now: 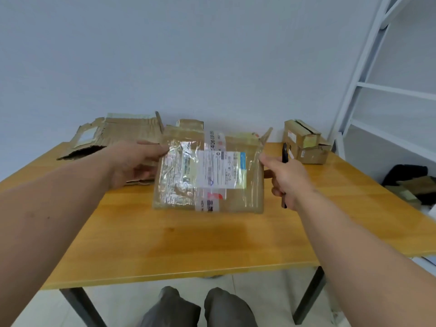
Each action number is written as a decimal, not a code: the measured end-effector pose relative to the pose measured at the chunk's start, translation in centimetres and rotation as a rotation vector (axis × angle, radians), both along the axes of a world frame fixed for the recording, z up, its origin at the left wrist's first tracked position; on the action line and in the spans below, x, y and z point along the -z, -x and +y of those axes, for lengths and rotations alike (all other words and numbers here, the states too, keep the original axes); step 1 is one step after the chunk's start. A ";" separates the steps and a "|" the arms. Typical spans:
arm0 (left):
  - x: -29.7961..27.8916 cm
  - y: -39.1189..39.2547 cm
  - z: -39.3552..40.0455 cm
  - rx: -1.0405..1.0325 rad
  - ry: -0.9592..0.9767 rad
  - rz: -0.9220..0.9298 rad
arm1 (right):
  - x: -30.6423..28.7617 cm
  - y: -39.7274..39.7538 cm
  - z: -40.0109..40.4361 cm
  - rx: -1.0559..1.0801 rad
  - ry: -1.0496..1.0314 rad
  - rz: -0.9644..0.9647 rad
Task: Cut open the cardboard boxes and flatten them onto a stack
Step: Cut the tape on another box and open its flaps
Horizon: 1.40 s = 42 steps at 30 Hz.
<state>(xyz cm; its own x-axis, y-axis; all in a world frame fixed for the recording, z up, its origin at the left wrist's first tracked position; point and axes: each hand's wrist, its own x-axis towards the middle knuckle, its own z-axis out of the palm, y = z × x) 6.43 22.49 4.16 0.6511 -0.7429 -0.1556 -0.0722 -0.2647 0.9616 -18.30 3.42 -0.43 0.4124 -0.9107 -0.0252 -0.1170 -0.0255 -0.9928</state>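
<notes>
The left grip holds the left edge of a cardboard box, with the thumb on the front face and the other fingers curled behind it. The right grip pinches the right edge of the same box between thumb and fingers, and in the same fist it also holds a black cutter, which stands almost upright and sticks out above and below the hand. The box is lifted above the middle of the bench and its wide face is turned to the camera; this face carries a white shipping label under shiny clear tape, and the top flaps stand open. On the far left part of the bench lies a stack of flattened cardboard, partly behind the left hand. On the far right part, near the wall, sit two small closed boxes, one on top of the other, well apart from the box in the hands. At the right edge of the view stands a white metal shelf frame, and on the floor beside it lies a dark bag with some cardboard pieces. Below the bench edge the person's knees in grey trousers are seen.
</notes>
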 end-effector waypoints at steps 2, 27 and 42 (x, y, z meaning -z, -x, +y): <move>-0.3 0.2 -0.6 -0.090 -0.073 -0.065 | -0.6 -0.2 0.0 -0.002 -0.027 -0.007; 3.4 5.8 -5.8 0.581 -0.764 -1.134 | 7.0 2.9 0.2 -0.103 0.225 0.379; 4.0 5.0 -5.2 0.552 -0.704 -1.209 | 8.7 3.7 2.1 -0.220 0.639 0.370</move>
<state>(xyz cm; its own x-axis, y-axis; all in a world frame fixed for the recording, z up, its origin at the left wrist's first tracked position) 1.39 17.29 0.20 0.3150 -0.9350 -0.1632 -0.9491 -0.3097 -0.0576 -22.04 5.48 -9.13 0.6527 -0.6927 0.3068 -0.3642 -0.6420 -0.6747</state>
